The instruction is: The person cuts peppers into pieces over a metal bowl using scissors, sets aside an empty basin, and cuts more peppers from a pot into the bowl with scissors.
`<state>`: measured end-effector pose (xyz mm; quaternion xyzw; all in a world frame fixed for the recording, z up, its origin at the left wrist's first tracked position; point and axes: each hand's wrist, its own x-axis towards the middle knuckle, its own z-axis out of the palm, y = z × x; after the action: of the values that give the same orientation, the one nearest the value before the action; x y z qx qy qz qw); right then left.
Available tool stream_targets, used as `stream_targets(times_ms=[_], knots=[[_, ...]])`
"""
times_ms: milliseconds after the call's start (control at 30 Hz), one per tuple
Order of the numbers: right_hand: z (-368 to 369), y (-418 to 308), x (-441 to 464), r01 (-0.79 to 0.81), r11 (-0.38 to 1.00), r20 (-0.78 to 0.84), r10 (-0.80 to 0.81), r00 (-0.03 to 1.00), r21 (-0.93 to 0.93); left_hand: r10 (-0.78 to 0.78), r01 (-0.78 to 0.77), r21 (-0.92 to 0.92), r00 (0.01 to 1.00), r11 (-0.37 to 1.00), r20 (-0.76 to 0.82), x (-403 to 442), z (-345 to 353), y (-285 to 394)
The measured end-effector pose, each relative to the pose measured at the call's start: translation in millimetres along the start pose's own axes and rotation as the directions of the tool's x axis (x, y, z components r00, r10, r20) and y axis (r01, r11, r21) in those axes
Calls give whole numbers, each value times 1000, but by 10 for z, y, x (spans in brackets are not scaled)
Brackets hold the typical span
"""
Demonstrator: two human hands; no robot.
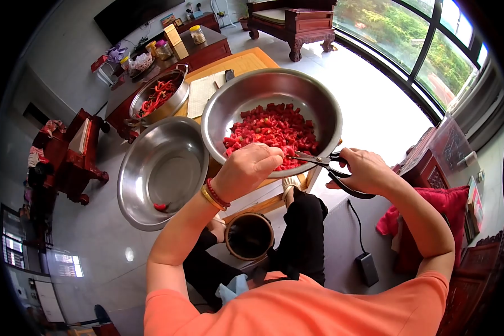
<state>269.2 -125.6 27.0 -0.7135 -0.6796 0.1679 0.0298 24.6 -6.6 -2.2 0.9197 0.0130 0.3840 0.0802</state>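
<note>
My right hand point(364, 169) is closed around the black handles of a pair of scissors point(322, 161), with the blades pointing left over the near rim of a large steel bowl point(218, 106). Across from the blade tips, my left hand point(252, 165) pinches a red chili pepper point(287, 152), mostly hidden by the fingers. Below both hands, many chopped red pepper pieces point(271, 127) are heaped in the bowl. A second steel basin point(137, 168) is to the left, tilted, with one small red pepper point(161, 206) at its bottom.
A steel pot point(176, 103) with whole red peppers point(161, 94) stands behind the basin on a wooden table point(246, 60), beside a paper sheet point(203, 94). Between my legs is a dark bin point(250, 237). A black power adapter point(367, 269) lies on the floor at right.
</note>
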Motion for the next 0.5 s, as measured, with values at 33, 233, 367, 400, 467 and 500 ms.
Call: stream_targets(times_ms=[33,233,367,400,467,500], knots=[[3,-13,4,0,1000,-12,-1,1000,-26,1,-1,3,1000,1000,14,-6,-6,2],[-72,-79,22,-50,980,-1,51,999,-191,71,-76,47,991,996,113,11,-22,40],[-59,-90,16,-35,965,-111,6,994,-260,125,-139,77,979,987,159,40,-8,94],[-57,-96,24,-44,965,-85,22,996,-260,129,-144,80,978,986,166,48,-6,109],[-58,-113,52,-59,963,-38,51,998,-264,128,-140,76,981,987,146,35,20,89],[-42,-103,48,-42,964,-55,29,998,-262,127,-138,75,982,988,137,23,29,75]])
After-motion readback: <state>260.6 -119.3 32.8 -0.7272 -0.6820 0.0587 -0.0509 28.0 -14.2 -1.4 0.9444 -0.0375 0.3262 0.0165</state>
